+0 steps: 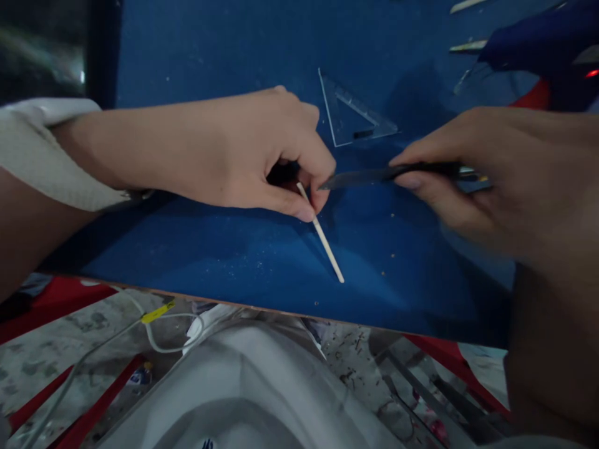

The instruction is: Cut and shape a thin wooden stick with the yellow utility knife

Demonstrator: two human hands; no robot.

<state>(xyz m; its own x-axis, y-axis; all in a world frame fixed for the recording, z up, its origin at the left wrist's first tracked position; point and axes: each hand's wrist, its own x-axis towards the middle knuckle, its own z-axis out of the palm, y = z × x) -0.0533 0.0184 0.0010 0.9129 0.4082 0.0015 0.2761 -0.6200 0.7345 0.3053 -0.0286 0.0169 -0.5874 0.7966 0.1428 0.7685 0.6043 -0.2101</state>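
My left hand [276, 149] pinches a thin pale wooden stick [329, 251] between thumb and fingers, over the blue tabletop [224, 249]. The stick slants down to the right, its lower end free. From the right, my right hand [472, 181] grips the dark handle of a knife [358, 178] between thumb and fingers. The blade points left, and its tip is close beside my left fingertips; whether it touches them I cannot tell. A clear set square [362, 118] lies on the table just beyond the blade.
A dark blue glue gun [538, 47] with a red light is at the back right. Another pale stick [465, 5] shows at the top edge. A dark object [44, 50] stands back left. Below the table's front edge are a cable [156, 346] and red bars.
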